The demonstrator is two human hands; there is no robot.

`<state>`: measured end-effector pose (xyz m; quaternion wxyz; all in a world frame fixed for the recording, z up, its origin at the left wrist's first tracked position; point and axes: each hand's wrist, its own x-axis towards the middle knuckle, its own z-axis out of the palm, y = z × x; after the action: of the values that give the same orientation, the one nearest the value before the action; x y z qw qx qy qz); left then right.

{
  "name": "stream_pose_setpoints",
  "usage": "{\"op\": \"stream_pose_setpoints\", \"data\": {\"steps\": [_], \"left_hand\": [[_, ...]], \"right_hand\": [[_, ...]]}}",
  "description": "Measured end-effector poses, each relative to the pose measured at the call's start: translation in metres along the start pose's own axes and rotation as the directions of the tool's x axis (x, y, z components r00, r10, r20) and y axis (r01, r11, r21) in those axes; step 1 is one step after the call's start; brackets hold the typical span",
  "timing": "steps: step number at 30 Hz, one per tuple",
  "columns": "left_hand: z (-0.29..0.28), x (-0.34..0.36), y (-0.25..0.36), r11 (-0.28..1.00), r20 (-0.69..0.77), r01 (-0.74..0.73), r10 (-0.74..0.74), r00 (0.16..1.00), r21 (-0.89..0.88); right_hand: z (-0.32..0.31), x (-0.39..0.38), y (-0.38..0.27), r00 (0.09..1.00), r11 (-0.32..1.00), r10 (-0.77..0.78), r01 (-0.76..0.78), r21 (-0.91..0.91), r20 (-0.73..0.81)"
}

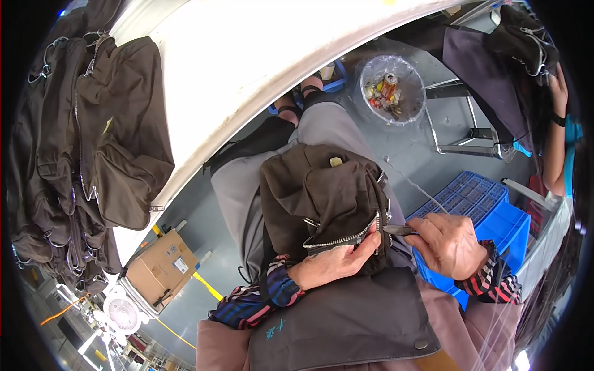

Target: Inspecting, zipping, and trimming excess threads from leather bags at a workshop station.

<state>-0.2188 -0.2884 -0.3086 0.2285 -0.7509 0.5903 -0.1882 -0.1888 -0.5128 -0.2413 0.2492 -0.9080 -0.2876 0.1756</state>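
Observation:
A dark brown fabric bag (334,185) with silver zippers lies across my lap. My left hand (337,264) is closed on the edge of its curved zipper (340,241), thumb and fingers pinching near the zipper's right end. My right hand (450,246) is closed round a small, grey, pointed hand tool (400,229); its exact kind is hard to make out. The tool's tip points left, close to the zipper and my left fingertips. A small pale tag (336,162) shows on top of the bag.
More brown bags (117,130) are heaped on the white table (247,49) at left. A lined waste bin (390,89) stands ahead, blue plastic crates (476,198) at right, and a cardboard box (161,269) at lower left. Another person's arm (557,130) holds a bag at far right.

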Motion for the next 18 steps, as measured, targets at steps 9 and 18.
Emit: {"op": "stream_pose_setpoints", "data": {"steps": [9,18], "left_hand": [[0.001,-0.003,0.005,0.988,0.063,0.066,-0.057,0.996,-0.141],[0.001,0.000,0.004,1.000,-0.015,0.005,-0.005,1.000,-0.024]], "right_hand": [[-0.003,-0.014,0.010,0.997,0.965,0.028,-0.045,0.258,0.070],[0.003,-0.008,0.006,0.998,0.992,0.058,-0.059,0.113,0.006]]}}
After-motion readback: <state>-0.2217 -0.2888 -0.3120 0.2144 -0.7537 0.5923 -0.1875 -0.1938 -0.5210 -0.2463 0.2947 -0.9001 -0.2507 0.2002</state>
